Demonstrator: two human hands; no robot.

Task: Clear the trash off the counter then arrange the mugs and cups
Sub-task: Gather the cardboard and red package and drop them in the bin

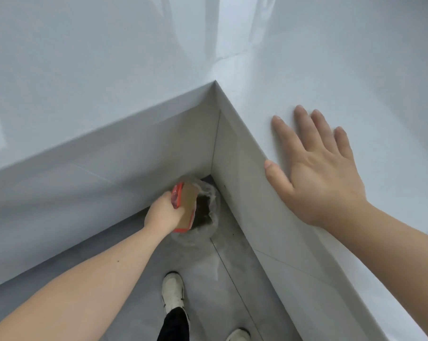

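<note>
My left hand (162, 212) reaches down below the counter and grips a flattened cardboard box (187, 205), brown with red edges. The box hangs over the mouth of a bin lined with a clear plastic bag (209, 207), which stands on the floor in the inner corner of the counter. My right hand (316, 168) lies flat on the white counter top (355, 82), fingers spread, holding nothing. No mugs or cups are in view.
The glossy white counter forms an L, with its inner corner (215, 82) above the bin. Its white side panels (244, 183) drop to a grey tiled floor (208, 271). My white shoes (173, 291) stand just behind the bin.
</note>
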